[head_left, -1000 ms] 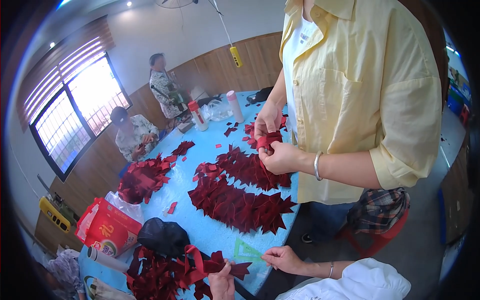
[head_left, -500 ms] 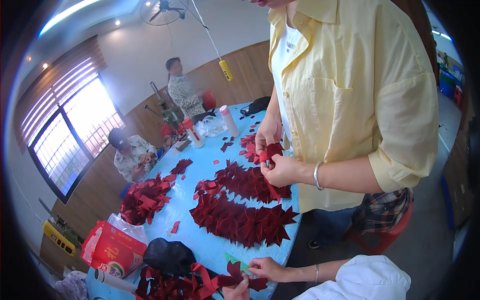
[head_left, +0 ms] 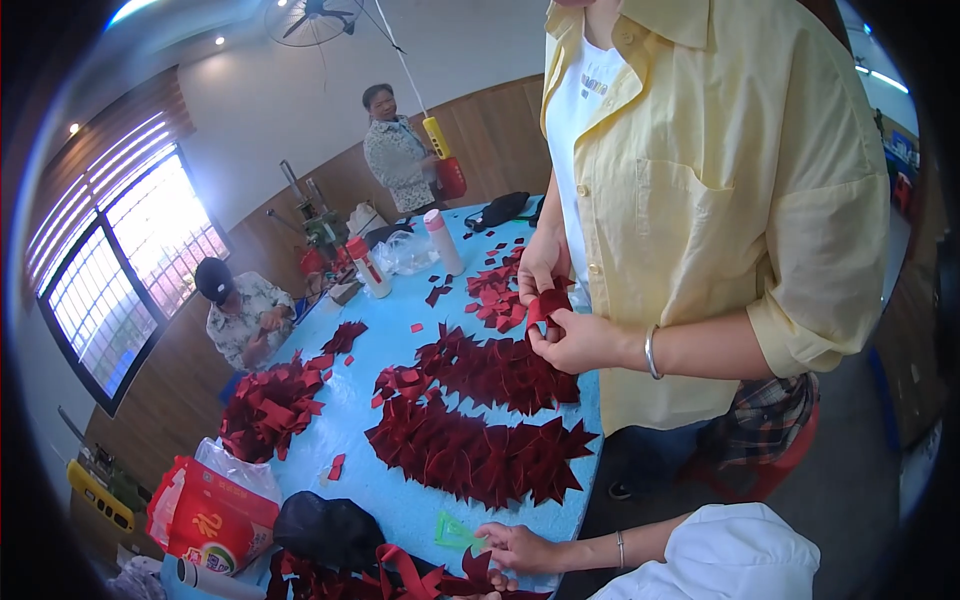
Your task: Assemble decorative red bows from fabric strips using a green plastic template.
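Observation:
At the lower edge, my left hand [head_left: 490,588] is partly cut off; it grips a dark red velvet ribbon piece [head_left: 466,574] with pointed ends. My right hand [head_left: 525,550], below a white sleeve and a bracelet, has its fingertips closed at the right edge of a green plastic triangle [head_left: 455,532]. Dark red ribbon pieces [head_left: 315,578] are heaped left of my hands. Beyond lie two rows of dark red velvet bows, a near row [head_left: 475,455] and a far row [head_left: 495,372].
Across the blue table [head_left: 360,400], a person in a yellow shirt [head_left: 690,220] folds a red ribbon [head_left: 545,305]. A black cap-like bundle [head_left: 328,530], a red package [head_left: 212,512] and a white bottle [head_left: 215,580] stand left. A ribbon heap [head_left: 265,410] and bottles [head_left: 440,240] lie farther off.
My right hand's fingers have moved from the ribbon piece to the green triangle. My left hand has sunk toward the lower edge with the ribbon. The view has shifted slightly.

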`<action>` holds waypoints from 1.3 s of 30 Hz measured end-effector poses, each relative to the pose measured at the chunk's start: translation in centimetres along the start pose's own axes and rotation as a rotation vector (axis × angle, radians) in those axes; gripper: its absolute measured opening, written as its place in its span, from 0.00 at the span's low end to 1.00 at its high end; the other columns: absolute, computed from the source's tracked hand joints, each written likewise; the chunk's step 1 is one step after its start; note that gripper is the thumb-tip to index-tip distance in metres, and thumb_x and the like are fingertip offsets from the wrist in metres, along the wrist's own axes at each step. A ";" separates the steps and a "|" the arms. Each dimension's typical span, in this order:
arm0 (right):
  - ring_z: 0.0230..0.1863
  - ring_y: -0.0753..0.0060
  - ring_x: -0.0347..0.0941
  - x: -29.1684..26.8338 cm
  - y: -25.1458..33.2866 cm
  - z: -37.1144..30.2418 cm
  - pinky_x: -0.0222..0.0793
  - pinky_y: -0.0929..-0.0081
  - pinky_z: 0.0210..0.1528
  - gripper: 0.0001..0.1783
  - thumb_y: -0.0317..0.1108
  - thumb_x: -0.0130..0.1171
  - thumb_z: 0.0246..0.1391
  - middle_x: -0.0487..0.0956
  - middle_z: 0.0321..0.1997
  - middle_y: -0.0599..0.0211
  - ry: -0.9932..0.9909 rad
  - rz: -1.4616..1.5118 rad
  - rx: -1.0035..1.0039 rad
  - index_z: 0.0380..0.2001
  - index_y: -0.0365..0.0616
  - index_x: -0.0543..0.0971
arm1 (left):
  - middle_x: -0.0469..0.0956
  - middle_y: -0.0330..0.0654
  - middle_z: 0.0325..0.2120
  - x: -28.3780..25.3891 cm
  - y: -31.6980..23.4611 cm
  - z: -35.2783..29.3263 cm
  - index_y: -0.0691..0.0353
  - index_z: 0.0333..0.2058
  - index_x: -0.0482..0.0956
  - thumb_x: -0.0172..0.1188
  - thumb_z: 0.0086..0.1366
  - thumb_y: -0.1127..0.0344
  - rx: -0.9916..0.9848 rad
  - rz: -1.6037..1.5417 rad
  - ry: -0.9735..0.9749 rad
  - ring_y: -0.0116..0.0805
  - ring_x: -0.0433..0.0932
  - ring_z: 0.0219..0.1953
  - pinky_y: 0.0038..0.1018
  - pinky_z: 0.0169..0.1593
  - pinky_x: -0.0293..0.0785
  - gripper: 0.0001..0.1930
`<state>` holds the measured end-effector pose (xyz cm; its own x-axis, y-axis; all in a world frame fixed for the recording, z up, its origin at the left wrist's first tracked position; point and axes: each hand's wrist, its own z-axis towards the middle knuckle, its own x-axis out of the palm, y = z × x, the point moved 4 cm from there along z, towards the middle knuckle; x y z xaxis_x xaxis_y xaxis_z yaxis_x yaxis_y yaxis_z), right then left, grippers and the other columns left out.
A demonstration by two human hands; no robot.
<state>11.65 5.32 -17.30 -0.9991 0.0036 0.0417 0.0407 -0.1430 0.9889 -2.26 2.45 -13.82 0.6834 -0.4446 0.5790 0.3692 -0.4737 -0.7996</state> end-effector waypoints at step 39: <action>0.19 0.73 0.68 0.1 0.0 0.4 0.64 0.73 0.23 0.10 0.33 0.50 0.57 0.74 0.20 0.61 -0.100 -0.120 -0.032 0.38 0.39 0.66 | 0.71 0.39 0.28 1.1 0.0 1.0 0.65 0.38 0.73 0.66 0.44 0.75 0.004 -0.221 0.019 0.32 0.68 0.32 0.33 0.40 0.64 0.20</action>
<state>11.53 5.70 -17.26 -0.9907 0.1211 -0.0613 -0.0813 -0.1675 0.9825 -0.86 2.75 -13.34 0.5739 -0.3447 0.7428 0.5107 -0.5584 -0.6537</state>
